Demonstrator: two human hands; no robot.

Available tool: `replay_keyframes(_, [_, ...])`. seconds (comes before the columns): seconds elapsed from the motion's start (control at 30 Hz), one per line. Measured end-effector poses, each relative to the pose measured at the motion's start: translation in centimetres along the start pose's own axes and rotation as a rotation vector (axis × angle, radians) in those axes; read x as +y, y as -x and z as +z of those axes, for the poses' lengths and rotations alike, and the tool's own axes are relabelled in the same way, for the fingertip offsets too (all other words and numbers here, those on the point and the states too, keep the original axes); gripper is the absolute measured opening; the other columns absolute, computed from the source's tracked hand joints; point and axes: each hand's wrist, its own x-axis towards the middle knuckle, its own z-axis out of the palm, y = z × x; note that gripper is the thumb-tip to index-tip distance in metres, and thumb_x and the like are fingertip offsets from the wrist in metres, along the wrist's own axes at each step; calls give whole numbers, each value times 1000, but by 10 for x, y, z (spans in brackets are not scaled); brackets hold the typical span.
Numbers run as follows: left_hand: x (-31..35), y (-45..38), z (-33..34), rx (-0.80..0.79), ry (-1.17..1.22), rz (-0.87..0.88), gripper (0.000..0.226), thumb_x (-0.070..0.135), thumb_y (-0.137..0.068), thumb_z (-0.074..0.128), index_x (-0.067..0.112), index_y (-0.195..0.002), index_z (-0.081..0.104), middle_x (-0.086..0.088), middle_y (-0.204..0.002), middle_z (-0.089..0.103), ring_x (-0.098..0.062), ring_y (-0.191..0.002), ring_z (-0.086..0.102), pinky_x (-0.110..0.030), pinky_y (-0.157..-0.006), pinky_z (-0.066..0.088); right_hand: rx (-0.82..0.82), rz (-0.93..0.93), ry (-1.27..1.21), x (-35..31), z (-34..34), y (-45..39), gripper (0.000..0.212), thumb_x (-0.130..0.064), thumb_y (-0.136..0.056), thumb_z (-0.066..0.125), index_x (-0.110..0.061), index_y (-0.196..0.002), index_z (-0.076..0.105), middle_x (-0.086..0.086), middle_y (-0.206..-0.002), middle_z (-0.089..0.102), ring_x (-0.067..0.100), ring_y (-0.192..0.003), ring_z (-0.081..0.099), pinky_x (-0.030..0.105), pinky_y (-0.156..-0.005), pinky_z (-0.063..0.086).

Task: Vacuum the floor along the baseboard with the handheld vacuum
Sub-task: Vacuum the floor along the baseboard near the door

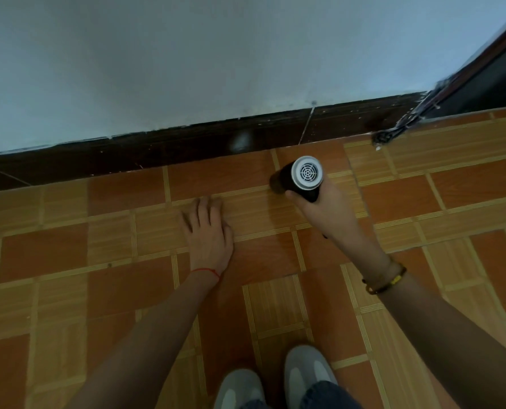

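The floor (68, 255) is bordered by the baseboard (186, 146). For balance, it seems, the left hand (209, 231) is laid flat, fingers spread. The vacuum (300, 178) is clasped by the right hand (325, 208), nozzle down near the baseboard.

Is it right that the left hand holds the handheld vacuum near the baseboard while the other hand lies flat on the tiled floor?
Not quite: the head view shows the right hand holding the handheld vacuum near the baseboard. The left hand is the one lying flat on the tiled floor.
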Motion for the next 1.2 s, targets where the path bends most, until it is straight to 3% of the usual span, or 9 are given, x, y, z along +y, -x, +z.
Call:
replay_keyframes(0.2, [40,-17,-6,-12,110,131,48,27,-91,32,8,-133,47,-16,-141,46,-34,-132,38,-58,-114,26,-1,20,65,4,-10,15,67,-48,-84,65,-20,-139,40,0,-118,65,19,-105,61,37,-82,52])
replay_keyframes(0.33, [55,-25,-8,-65,118,181,47,25,-92,36,9,-135,45,-15,-143,43,-33,-135,36,-57,-117,23,-95,86,75,9,-22,25,69,-50,-85,64,-21,-141,39,-1,-120,64,18,-108,60,30,-82,48])
replay_keyframes(0.43, [64,-26,-9,-93,101,201,46,24,-92,39,8,-135,44,-15,-143,43,-34,-136,35,-58,-117,22,-77,113,93,15,-28,35,66,-52,-85,62,-20,-139,42,-3,-114,65,16,-103,61,26,-76,46])
replay_keyframes(0.53, [70,-26,-7,-105,94,206,46,23,-93,42,9,-137,42,-14,-143,43,-33,-137,34,-57,-118,20,-65,87,155,21,-38,41,68,-56,-84,61,-20,-138,42,-2,-115,66,18,-103,63,33,-79,53])
replay_keyframes(0.63, [80,-27,-3,-109,100,207,47,24,-93,42,10,-139,40,-13,-144,42,-32,-137,34,-57,-117,21,-44,47,191,29,-55,41,69,-48,-85,65,-17,-140,39,3,-121,65,22,-107,62,38,-85,53])
replay_keyframes(0.87, [104,-31,16,-81,48,174,46,23,-91,44,11,-136,42,-14,-141,44,-34,-132,38,-57,-117,21,-28,49,89,55,-73,15,69,-46,-85,67,-16,-141,40,2,-117,66,18,-105,62,27,-82,49])
replay_keyframes(1.03, [114,-37,31,-73,13,163,49,22,-90,49,13,-137,40,-13,-140,43,-33,-131,36,-57,-117,21,15,32,51,75,-82,-3,64,-49,-84,66,-17,-136,45,0,-112,67,18,-101,64,37,-82,56])
replay_keyframes(1.2, [134,-42,42,-54,21,125,49,22,-90,43,10,-138,41,-16,-143,41,-35,-132,34,-59,-115,22,4,9,-3,92,-92,-15,63,-47,-84,66,-15,-135,46,0,-116,66,17,-105,62,30,-83,52])
